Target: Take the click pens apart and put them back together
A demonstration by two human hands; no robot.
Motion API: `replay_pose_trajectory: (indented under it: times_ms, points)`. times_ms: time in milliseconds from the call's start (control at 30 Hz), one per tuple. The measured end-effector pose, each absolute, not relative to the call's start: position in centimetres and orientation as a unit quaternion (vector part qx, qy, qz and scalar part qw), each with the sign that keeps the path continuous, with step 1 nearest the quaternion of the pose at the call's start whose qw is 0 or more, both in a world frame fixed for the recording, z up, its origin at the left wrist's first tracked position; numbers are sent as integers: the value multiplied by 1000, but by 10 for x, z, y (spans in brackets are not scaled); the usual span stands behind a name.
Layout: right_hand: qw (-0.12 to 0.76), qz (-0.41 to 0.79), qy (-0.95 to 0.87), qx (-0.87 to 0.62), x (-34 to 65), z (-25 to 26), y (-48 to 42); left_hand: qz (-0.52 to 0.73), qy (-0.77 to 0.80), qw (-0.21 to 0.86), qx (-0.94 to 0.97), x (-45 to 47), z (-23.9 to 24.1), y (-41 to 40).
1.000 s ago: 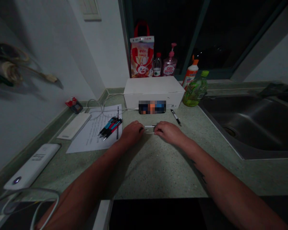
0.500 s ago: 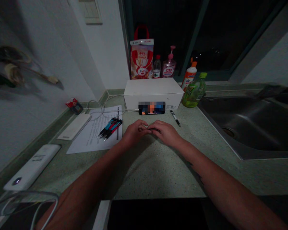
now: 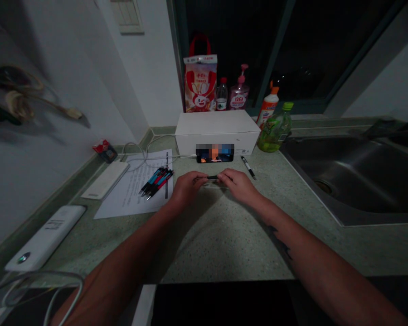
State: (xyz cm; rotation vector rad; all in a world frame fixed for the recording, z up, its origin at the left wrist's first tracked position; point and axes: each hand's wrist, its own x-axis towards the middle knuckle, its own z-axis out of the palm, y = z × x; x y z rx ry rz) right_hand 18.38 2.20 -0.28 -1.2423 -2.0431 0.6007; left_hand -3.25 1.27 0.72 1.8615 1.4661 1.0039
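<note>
My left hand and my right hand meet above the counter, fingers pinched. Both hold a slim black pen, one at each end, lying level between the fingertips; the fingers cover its ends. Just below it a thin pale strip shows, too small to make out. Another pen, black and white, lies to the right of my right hand. Several blue, red and black pens are bunched on a printed sheet of paper to the left.
Behind my hands a lit phone leans on a white box, with a cable at its left. A green bottle stands beside the sink at right. White power banks lie along the left wall.
My hands have drawn slightly apart at the fingertips, and the black pen now shows between them. The thin pale strip below has come into view.
</note>
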Motion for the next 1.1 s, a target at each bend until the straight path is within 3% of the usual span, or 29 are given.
replay_pose_trajectory:
  times_ms: [300,500,633,767,900,1100]
  points:
    - [392,239,-766,-451,184,-3,20,398,563,317,651,-34,11,12]
    - [334,312,-743,-488,179,-5,18,405,544,335,654,-32,7,13]
    - [381,317,-728,-474,177,-9,19,404,547,336,651,-31,6,14]
    - [356,374,-717,-468,175,-12,19,405,544,347,648,-30,3,14]
    - [390,361,-705,-469,174,-12,19,407,537,347,652,-29,0,14]
    - [370,382,-709,-463,174,-11,19,403,535,350,655,-29,1,12]
